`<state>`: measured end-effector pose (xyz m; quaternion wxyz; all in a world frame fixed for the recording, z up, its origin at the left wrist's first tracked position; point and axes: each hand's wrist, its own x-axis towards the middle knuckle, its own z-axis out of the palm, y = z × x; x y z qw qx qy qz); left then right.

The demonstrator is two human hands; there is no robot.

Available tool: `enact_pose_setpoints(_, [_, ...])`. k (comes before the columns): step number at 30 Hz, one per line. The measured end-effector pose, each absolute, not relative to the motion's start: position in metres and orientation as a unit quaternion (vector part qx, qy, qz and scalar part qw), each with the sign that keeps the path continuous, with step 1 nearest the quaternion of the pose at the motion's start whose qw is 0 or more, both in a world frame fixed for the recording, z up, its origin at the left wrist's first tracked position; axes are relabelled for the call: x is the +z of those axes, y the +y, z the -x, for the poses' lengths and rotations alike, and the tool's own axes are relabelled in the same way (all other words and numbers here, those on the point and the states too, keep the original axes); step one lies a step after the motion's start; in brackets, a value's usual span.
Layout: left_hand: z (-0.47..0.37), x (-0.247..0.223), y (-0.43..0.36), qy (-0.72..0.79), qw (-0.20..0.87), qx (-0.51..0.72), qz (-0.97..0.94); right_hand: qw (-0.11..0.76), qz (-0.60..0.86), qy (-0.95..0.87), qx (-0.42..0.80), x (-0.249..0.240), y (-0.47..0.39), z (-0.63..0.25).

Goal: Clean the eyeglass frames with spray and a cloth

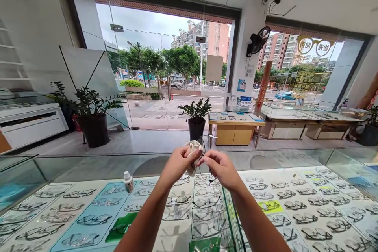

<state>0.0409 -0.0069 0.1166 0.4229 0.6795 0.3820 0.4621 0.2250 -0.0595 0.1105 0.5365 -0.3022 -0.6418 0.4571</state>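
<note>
My left hand (180, 162) is closed around a crumpled cream cloth (195, 147), its thumb pressing on top. Close beside it, my right hand (220, 166) pinches a pair of thin dark-rimmed eyeglasses (210, 177) between thumb and fingers. The cloth lies against the glasses where the two hands meet, and part of the frame is hidden by fingers. Both hands are above a glass display case (165, 224) with rows of eyeglasses in it. A small white bottle (128, 182) stands upright on the glass top, left of my left hand.
Beyond the counter are a potted plant (197, 120), a larger potted plant (93, 122) at left and a wooden display table (236, 132). More glass showcases (292, 122) line the right side. A wall fan (260, 41) hangs on the pillar between large windows.
</note>
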Motion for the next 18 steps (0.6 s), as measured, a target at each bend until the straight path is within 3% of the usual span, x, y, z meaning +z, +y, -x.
enact_pose_setpoints(6, [-0.045, 0.114, -0.006, 0.360, 0.521, 0.437, -0.639, 0.515, 0.321, -0.644, 0.466, 0.104, -0.050, -0.229])
enact_pose_setpoints(11, [-0.054, 0.108, -0.013, 0.256, 0.637, 0.467, -0.556, 0.491, 0.325, -0.643, 0.489, 0.098, -0.045, -0.234])
enact_pose_setpoints(18, [-0.061, 0.111, -0.021, 0.194, 0.699, 0.505, -0.467, 0.514, 0.321, -0.569, 0.556, 0.091, -0.037, -0.226])
